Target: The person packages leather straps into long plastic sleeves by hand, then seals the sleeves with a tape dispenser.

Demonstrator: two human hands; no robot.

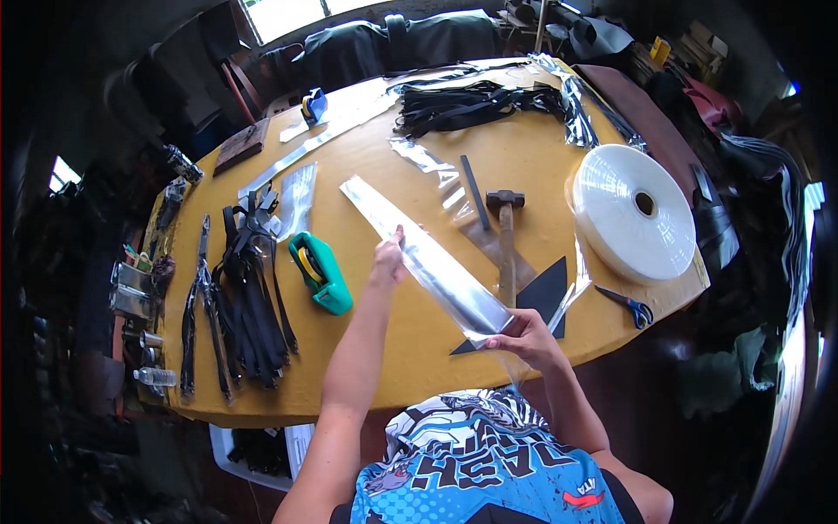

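Observation:
A long, flat clear plastic sleeve [436, 266] stretches diagonally over the yellow table, its surface glaring with light. My left hand [391, 258] grips its left edge near the middle, thumb on top. At the near end, my right hand [527, 339] pinches the plastic between thumb and fingers. Something dark shows through the sleeve close to that hand. Left of my left hand stands a green tape dispenser [330, 288]. Beyond my right hand lie a hammer [506, 236] and a dark flat piece [548, 293], partly covered by the hand and sleeve.
A big roll of clear plastic [602, 218] lies at the right, with blue-handled scissors [642, 313] near the edge. Black straps [253, 314] are bunched at the left, and more black straps [471, 106] at the back. A blue tape dispenser [314, 106] stands far left.

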